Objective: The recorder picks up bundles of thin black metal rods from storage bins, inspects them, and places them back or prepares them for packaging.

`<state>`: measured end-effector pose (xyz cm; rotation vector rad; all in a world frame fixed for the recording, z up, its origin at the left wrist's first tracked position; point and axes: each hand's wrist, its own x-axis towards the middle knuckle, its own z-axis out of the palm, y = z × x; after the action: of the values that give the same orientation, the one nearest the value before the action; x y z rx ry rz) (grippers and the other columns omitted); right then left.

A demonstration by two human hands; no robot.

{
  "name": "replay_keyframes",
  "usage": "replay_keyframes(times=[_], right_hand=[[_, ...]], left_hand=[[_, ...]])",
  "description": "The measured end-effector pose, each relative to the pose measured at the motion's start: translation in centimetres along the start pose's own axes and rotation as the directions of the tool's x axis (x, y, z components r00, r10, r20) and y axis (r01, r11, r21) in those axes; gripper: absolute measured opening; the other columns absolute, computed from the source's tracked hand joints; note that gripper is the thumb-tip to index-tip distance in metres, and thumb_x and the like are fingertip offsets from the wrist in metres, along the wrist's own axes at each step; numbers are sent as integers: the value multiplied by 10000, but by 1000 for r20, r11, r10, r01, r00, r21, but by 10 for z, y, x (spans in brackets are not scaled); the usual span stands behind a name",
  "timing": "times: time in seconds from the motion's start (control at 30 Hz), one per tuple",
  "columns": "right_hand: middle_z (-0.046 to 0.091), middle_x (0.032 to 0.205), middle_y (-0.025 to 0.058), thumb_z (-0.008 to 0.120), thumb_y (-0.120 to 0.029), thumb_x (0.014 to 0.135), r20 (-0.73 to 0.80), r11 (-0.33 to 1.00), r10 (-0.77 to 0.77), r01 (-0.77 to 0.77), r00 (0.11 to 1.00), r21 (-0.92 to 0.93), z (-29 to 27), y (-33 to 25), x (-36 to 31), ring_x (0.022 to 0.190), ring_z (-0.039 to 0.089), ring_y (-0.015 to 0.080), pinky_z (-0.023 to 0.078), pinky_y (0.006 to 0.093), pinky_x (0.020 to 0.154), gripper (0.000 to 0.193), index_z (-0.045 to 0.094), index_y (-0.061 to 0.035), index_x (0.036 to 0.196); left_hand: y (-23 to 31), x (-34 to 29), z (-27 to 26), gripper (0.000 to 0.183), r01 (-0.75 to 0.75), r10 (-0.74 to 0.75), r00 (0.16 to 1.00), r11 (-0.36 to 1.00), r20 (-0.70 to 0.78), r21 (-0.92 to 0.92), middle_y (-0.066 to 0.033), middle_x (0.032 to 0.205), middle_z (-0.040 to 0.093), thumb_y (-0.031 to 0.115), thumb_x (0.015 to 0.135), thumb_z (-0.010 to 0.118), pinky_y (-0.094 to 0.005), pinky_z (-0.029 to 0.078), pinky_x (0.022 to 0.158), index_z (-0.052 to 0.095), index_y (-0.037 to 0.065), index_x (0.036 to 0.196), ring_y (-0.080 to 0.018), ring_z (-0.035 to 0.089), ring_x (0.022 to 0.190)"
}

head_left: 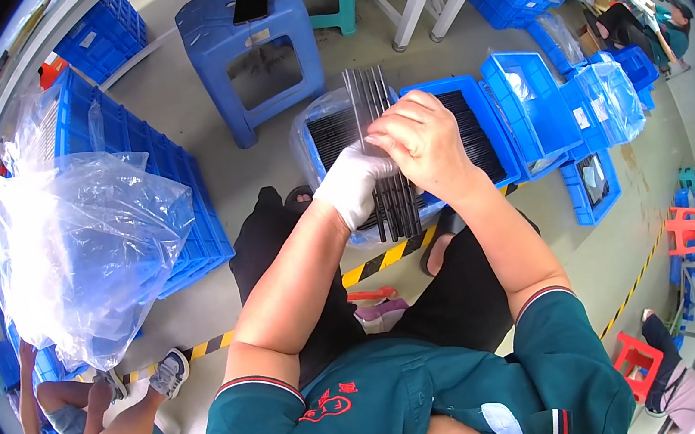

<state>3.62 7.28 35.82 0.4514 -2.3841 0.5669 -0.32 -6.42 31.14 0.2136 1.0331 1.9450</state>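
Grey workshop floor (170,117) all round, crossed by yellow-and-black tape (395,254). Far left, a crumpled clear bag (91,248) over stacked blue crates (128,127); next, a blue stool (206,17) with a dark phone (252,1) on top. Ahead of the knees, a plastic-wrapped tray (314,156) of dark rods. Above it, the gloved left hand (354,186), clenched around the middle of a bundle of slim rods (396,211), pointing away from the body. Just beside, the bare right hand (425,142), bent fingers at the upper part of the bundle; impossible to say whether pinching or merely touching. Farther right, a second tray (488,126), packed with similar lengths. Probably stiff, light singly, weightier bunched, apt to slide against one another; best grasped mid-length, fingers fully wrapped.
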Motion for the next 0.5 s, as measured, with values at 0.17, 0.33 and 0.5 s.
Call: replay_keyframes(times=[0.17,0.33,0.5], right_hand=[[622,738,42,731,-135,698,12,996,-31,29,999,87,-1,4,-2,747,567,231,453,361,694,98,656,-79,725],[601,695,53,719,-119,708,20,995,-17,19,1000,-98,-5,0,-1,708,551,242,430,355,668,107,637,-50,709],[596,715,51,737,-101,689,14,992,-66,67,998,-110,-7,-6,2,720,550,242,433,360,662,122,632,-47,723]], left_hand=[[4,-4,6,260,78,-78,997,996,22,-48,-58,925,651,-35,769,586,-292,512,775,600,8,1025,-158,651,856],[0,0,2,229,-1,0,1000,999,16,43,-31,922,617,29,776,626,-257,469,776,599,6,1002,-107,581,847],[0,1,-2,231,-26,21,999,992,36,127,-31,924,619,35,767,634,-259,464,791,600,0,993,-104,574,872]])
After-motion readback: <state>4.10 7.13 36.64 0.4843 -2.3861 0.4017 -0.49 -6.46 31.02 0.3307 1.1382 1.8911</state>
